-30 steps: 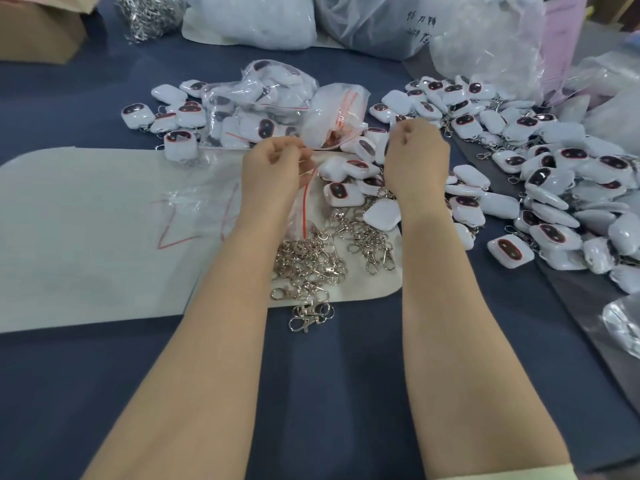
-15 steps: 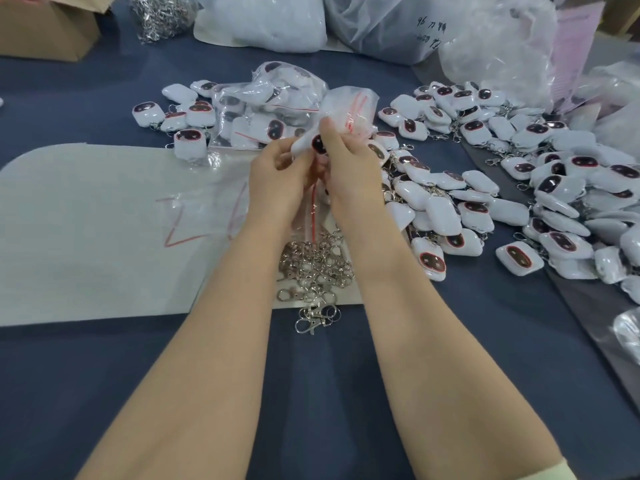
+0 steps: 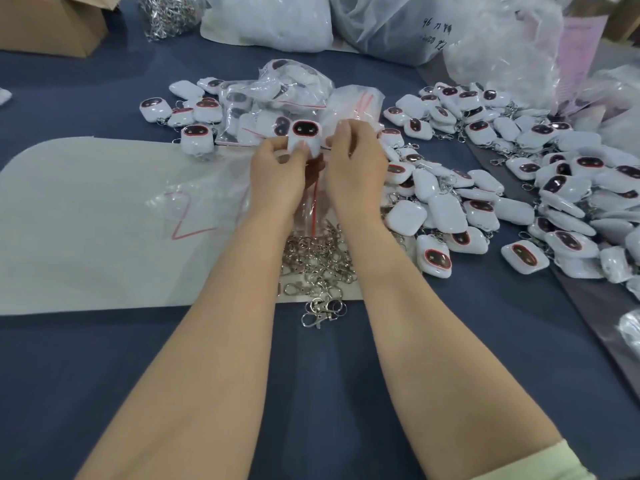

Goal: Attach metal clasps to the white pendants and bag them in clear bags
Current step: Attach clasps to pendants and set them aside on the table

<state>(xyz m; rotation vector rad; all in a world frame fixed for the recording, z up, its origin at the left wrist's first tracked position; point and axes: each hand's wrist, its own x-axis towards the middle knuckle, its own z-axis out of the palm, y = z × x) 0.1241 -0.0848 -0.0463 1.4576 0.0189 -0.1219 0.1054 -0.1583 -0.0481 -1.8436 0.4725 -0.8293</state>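
Note:
My left hand [image 3: 277, 178] and my right hand [image 3: 353, 168] meet above the table, both pinching a white pendant [image 3: 304, 136] with a dark red-rimmed face, held upright. A small clear bag with a red zip line [image 3: 313, 209] hangs below and between my hands; which hand holds it I cannot tell. A heap of metal clasps [image 3: 318, 265] lies under my wrists on a white sheet [image 3: 86, 230]. Loose white pendants [image 3: 485, 188] spread out to the right. Bagged pendants [image 3: 273, 98] pile up just beyond my hands.
Large plastic sacks [image 3: 381, 26] line the back edge, with a cardboard box [image 3: 52, 26] and a chain bundle [image 3: 166, 12] at the back left. Empty clear bags [image 3: 194, 206] lie on the white sheet. Blue cloth [image 3: 311, 393] covers the table.
My right hand came in from the pendant pile to meet my left hand. The pendant now stands upright between both hands, its face showing above my fingers.

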